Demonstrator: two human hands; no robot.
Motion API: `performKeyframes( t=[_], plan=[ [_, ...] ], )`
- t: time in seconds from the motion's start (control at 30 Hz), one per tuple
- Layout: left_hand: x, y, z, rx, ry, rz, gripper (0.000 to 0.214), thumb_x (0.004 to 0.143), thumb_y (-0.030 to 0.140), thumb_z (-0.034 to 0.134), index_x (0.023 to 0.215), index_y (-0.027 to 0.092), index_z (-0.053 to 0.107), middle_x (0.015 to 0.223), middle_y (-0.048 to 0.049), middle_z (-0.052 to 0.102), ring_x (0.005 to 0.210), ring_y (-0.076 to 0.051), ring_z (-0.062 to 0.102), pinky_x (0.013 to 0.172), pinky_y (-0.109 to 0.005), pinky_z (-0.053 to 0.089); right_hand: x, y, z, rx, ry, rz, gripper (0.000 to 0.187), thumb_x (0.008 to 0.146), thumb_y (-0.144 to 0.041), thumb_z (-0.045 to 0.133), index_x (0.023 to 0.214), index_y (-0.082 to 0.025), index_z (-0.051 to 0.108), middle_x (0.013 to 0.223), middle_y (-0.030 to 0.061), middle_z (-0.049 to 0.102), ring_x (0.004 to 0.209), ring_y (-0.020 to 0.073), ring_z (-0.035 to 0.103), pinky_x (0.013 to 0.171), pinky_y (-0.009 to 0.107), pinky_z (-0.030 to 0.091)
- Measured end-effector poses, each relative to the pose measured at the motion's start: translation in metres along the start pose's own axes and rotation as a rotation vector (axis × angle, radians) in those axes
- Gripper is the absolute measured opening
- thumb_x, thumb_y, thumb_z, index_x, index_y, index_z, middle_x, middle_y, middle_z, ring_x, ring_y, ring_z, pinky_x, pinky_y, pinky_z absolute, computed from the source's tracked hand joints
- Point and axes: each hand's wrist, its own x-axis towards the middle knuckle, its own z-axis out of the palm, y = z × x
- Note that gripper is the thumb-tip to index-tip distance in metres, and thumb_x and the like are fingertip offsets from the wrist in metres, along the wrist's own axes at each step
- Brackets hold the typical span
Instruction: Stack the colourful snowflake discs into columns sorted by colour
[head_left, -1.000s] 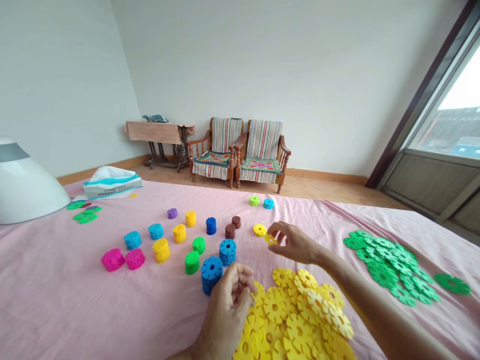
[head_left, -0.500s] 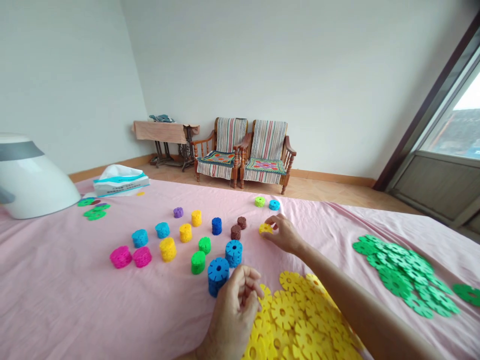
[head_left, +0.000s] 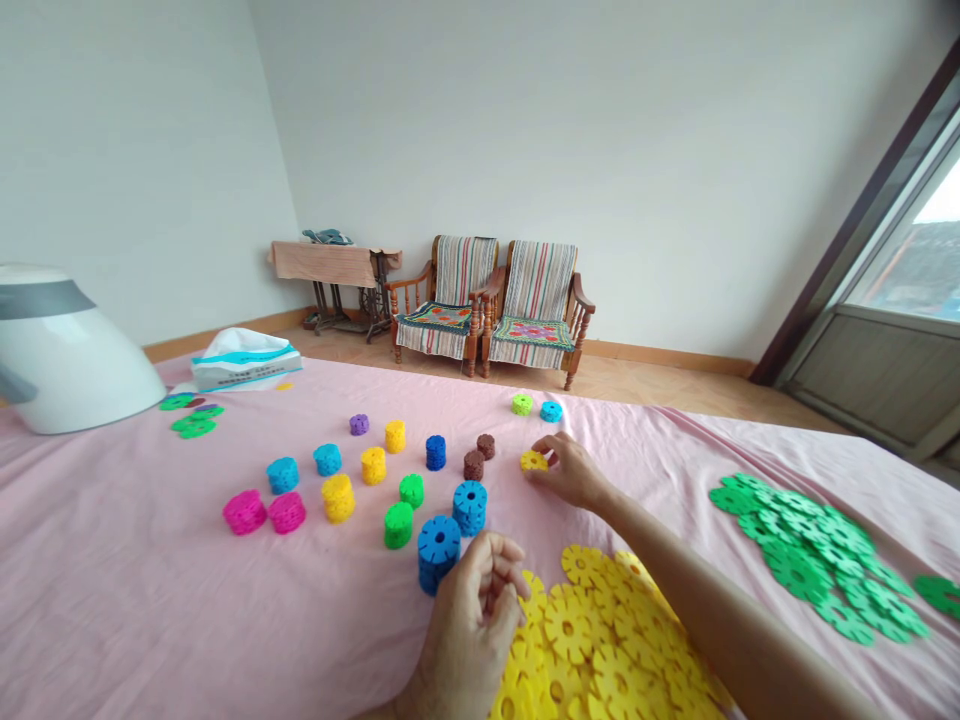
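My right hand [head_left: 571,469] reaches across the pink cloth [head_left: 150,600] and pinches a small stack of yellow flower discs [head_left: 533,461] that rests on the cloth. My left hand [head_left: 469,625] is curled near the front, fingertips together, at the left edge of a big heap of yellow flower discs [head_left: 600,650]; what it pinches is too small to make out. Just left of it stand two blue disc stacks [head_left: 439,551].
Short stacks in pink [head_left: 244,512], yellow [head_left: 338,497], green [head_left: 398,524], cyan, brown and purple dot the cloth. A heap of green discs [head_left: 810,550] lies right. A white appliance [head_left: 67,350] and tissue pack [head_left: 244,362] sit far left. Two armchairs [head_left: 491,315] stand beyond.
My right hand carried a yellow disc forward from the heap and set it on the small yellow stack, where it now rests. My left hand stayed curled by the heap.
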Motion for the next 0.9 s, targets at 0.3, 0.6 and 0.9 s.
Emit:
performKeyframes(
  t=[0.3, 0.6, 0.9],
  plan=[
    [0.000, -0.002, 0.000, -0.007, -0.010, 0.003, 0.020, 0.075, 0.009, 0.042, 0.092, 0.019, 0.047, 0.075, 0.0006, 0.055, 0.060, -0.011, 0.053, 0.058, -0.023, 0.044, -0.001, -0.014, -0.008, -0.090, -0.145, -0.220, 0.040, 0.072, -0.020, 0.063, 0.112, -0.024, 0.059, 0.108, 0.0079, 0.052, 0.104, 0.0224, 0.049, 0.091, 0.039, 0.038],
    [0.000, -0.004, 0.000, -0.007, -0.009, 0.008, 0.020, 0.075, 0.009, 0.043, 0.093, 0.018, 0.048, 0.077, -0.0006, 0.055, 0.063, -0.012, 0.054, 0.059, -0.023, 0.043, 0.001, -0.018, -0.008, -0.137, -0.181, -0.244, 0.035, 0.074, -0.019, 0.062, 0.108, -0.023, 0.062, 0.111, 0.0097, 0.053, 0.101, 0.0231, 0.048, 0.089, 0.039, 0.038],
    [0.000, -0.003, 0.000, -0.011, -0.013, 0.006, 0.020, 0.075, 0.009, 0.043, 0.092, 0.018, 0.048, 0.076, -0.0002, 0.055, 0.063, -0.012, 0.053, 0.059, -0.024, 0.044, 0.001, -0.022, -0.005, -0.163, -0.156, -0.257, 0.021, 0.076, -0.017, 0.058, 0.096, -0.021, 0.065, 0.101, 0.0086, 0.058, 0.095, 0.0221, 0.050, 0.085, 0.036, 0.038]
  ],
)
